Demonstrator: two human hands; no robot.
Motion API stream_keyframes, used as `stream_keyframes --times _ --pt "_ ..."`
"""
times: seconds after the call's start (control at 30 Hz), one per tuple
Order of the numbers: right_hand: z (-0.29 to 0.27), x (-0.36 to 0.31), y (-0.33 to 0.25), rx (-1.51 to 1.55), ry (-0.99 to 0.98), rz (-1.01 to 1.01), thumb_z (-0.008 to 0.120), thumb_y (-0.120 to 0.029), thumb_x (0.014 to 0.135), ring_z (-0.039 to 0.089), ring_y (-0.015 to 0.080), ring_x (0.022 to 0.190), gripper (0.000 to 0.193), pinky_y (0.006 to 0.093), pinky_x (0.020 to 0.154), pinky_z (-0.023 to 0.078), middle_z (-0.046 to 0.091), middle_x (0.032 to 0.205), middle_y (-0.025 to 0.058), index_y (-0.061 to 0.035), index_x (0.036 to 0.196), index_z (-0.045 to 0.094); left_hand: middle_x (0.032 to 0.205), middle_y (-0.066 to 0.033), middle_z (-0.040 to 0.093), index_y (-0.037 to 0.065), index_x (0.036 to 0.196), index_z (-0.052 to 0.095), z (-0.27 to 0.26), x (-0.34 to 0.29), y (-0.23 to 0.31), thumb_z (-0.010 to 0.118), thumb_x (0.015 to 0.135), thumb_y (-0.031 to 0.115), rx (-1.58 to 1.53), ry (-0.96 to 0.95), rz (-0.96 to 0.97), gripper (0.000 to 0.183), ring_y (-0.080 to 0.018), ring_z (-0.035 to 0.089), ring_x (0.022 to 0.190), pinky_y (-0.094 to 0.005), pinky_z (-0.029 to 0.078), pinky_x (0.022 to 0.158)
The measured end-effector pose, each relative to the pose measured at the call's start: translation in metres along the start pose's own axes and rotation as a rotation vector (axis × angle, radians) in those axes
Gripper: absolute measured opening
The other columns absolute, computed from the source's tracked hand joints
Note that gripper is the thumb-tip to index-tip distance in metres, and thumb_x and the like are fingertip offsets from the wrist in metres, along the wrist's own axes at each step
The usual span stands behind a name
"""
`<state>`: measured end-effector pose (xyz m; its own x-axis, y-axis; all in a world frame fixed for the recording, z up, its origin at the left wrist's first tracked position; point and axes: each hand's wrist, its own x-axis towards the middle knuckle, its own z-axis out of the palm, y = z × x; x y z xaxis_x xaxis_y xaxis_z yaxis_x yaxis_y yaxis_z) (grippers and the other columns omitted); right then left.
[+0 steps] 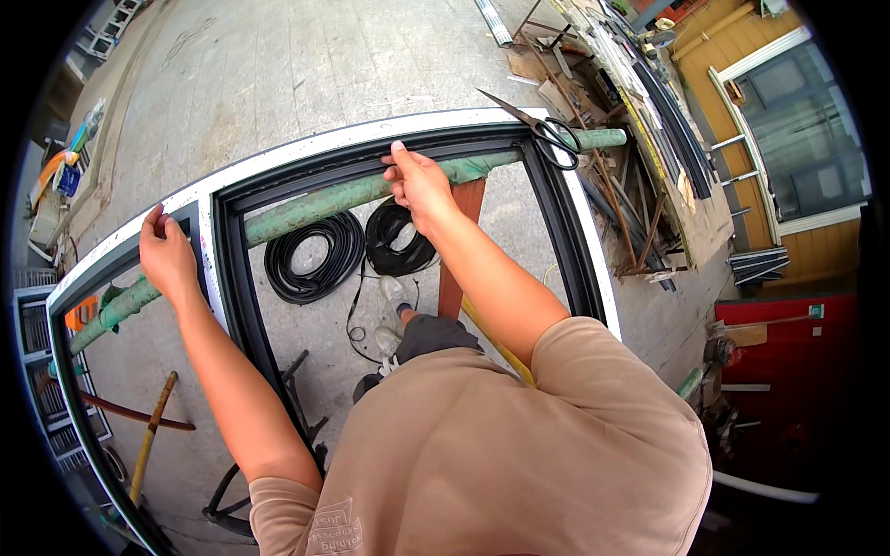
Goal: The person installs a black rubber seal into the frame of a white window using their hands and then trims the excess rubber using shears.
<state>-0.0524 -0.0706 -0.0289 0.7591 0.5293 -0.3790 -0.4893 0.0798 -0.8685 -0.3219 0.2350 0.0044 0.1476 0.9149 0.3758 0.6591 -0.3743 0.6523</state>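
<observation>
A white window frame [334, 141] with black inner channels lies across a green pole [320, 211]. My right hand [425, 193] is over the far bar of the larger opening, its fingers curled against the black rubber seal [306, 176] in the channel. Whether the fingertips pinch that seal is hidden. At the far bar of the left, smaller opening, my left hand [169, 255] has thumb and fingers pressed together; what they hold, if anything, is too small to make out. Black-handled scissors [547, 132] lie, blades spread, on the frame's far right corner.
Beneath the frame, two coils of black rubber strip [315, 258] lie on the concrete near my shoe [394, 292]. A reddish-brown beam [462, 246] supports the pole. At right stands a cluttered bench [686, 222] with long profiles. A yellow rod [153, 435] leans at left.
</observation>
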Motion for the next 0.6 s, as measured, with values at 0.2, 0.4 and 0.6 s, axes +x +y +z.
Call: stream_keyframes --times 0.2,0.4,0.6 --pt "-0.011 0.023 -0.001 0.002 -0.013 0.074 0.070 -0.032 0.114 0.046 0.0058 0.059 0.027 0.0233 0.050 0.034 0.066 0.083 -0.0011 -0.0060 0.106 0.071 0.115 -0.0113 0.084 0.011 0.133 0.080 -0.006 -0.004 0.002 0.068 0.102 0.020 -0.003 -0.006 -0.030 0.035 -0.0264 0.079 0.102 -0.0404 0.059 0.094" --pt "-0.009 0.019 0.000 0.043 0.090 0.036 0.074 -0.029 0.111 0.049 0.0053 0.061 0.024 0.0224 0.051 0.036 0.066 0.083 -0.0028 -0.0064 0.106 0.071 0.108 -0.0132 0.083 0.009 0.126 0.082 -0.005 -0.007 0.014 0.069 0.097 0.017 -0.012 0.072 0.023 0.033 -0.0312 0.079 0.100 -0.0428 0.059 0.095" --pt "-0.006 0.011 0.013 0.047 0.006 -0.016 0.071 -0.029 0.112 0.050 0.0061 0.063 0.023 0.0227 0.054 0.038 0.068 0.086 -0.0019 -0.0064 0.111 0.072 0.106 -0.0118 0.083 0.008 0.124 0.083 -0.012 -0.008 0.011 0.070 0.095 0.016 -0.050 0.102 -0.028 0.033 -0.0307 0.079 0.099 -0.0431 0.059 0.094"
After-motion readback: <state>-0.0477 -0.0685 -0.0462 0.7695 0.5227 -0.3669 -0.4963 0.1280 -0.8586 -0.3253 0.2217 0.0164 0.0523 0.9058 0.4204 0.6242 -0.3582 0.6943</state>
